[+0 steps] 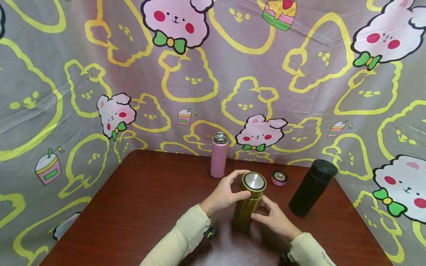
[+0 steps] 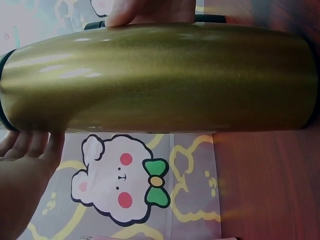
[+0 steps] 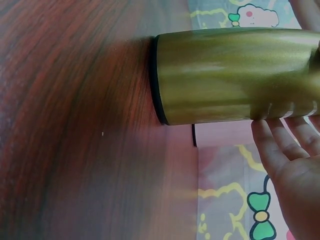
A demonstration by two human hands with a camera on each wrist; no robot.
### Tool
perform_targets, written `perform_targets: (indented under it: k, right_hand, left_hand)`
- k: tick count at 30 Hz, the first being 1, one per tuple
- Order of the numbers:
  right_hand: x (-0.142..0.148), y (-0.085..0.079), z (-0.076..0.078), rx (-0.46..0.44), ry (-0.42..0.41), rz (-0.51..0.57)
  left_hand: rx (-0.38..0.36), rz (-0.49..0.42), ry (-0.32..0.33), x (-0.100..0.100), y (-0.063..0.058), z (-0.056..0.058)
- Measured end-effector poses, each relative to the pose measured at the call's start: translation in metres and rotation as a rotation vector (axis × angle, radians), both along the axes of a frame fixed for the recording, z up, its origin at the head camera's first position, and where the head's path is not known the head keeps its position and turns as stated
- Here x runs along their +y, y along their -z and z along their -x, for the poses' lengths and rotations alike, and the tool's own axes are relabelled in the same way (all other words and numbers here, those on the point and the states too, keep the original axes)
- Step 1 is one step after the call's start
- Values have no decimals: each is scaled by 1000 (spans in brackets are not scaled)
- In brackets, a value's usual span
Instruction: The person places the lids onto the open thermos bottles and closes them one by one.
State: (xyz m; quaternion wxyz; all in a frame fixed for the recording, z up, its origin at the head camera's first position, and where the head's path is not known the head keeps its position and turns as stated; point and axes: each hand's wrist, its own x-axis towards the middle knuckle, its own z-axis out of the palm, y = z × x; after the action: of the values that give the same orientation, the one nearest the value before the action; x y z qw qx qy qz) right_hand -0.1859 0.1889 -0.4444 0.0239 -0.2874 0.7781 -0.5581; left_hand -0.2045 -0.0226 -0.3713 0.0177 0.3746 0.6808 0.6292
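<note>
A gold thermos [image 1: 244,216] stands upright on the table between the two hands. Its lid [image 1: 254,181] has a silver top ringed in black. The left hand [image 1: 226,194] grips the thermos at the lid, thumb in front and fingers reaching round the far side. Lower down, the right hand [image 1: 275,218] holds the body from the right, with thumb and fingers on either side. In the right wrist view the right hand's fingertips [image 3: 260,125] touch the gold wall, and the black base rim [image 3: 156,80] meets the table.
Behind the hands stands a pink thermos [image 1: 218,159] with its steel mouth uncovered. A small pink-and-black lid [image 1: 279,178] lies to its right. A black thermos [image 1: 313,188] stands at the right. Patterned cloth [image 1: 193,85] hangs around the brown table [image 1: 133,207].
</note>
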Motion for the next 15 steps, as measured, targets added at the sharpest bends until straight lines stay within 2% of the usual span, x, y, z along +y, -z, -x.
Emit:
perform_targets:
  k: [7, 15]
  right_hand:
    - [1, 1, 0, -24, -18, 3]
    - [1, 1, 1, -7, -4, -3]
  left_hand:
    - [-14, -64, 109, 2, 10, 11]
    - [22, -42, 168, 4, 2, 10]
